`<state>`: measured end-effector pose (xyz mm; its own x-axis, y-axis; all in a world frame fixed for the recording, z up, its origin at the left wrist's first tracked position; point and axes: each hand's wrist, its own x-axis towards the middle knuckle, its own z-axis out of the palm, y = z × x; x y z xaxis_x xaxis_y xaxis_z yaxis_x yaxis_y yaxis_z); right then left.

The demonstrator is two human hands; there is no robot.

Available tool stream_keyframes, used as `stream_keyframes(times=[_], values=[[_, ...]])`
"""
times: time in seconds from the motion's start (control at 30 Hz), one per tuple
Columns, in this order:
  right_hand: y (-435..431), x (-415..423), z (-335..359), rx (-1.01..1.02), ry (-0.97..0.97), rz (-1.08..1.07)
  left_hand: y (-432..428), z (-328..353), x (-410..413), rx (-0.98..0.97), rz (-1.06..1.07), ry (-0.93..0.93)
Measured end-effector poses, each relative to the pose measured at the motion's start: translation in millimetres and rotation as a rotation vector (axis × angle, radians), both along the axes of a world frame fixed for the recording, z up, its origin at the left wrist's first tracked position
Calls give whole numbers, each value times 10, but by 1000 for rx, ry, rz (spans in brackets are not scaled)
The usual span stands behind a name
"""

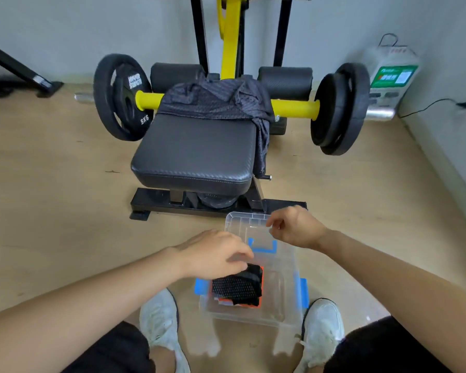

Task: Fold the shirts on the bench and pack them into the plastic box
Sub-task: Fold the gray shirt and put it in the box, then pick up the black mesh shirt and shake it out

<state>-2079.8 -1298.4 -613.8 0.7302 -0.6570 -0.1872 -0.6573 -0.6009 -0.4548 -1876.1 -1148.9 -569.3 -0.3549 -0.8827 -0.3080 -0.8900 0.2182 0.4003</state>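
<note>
Lying in the clear plastic box [253,316] on the floor [51,184], a folded black mesh shirt [236,288] rests on an orange garment [261,278] whose edge shows along its right side. The left hand [213,254] reaches down with fingers extended, their tips touching the far end of the folded shirt. The right hand [296,228] is at the raised clear lid [242,224] with fingers curled; whether it pinches the lid cannot be told. Blue latches [201,286] flank the box, which sits between two white sneakers [159,316]. Beyond it, a second dark mesh shirt [213,99] lies unfolded across the far end of the padded tabletop [194,152], one part hanging over its right side. A yellow bar [293,107] behind carries black weight plates [119,98] at each end.
</note>
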Motion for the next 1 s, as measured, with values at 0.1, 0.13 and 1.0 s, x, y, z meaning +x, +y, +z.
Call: stream_keyframes(times=[0.1, 0.13, 1.0], values=[[-174, 133, 443, -89, -142, -50, -93, 453, 12, -161, 69, 98], [-234, 197, 591, -128, -192, -86, -136, 585, 33, -201, 94, 133], [-1167, 1084, 936, -115, -554, -294, -1785, 738, 1163, -647, 725, -60]])
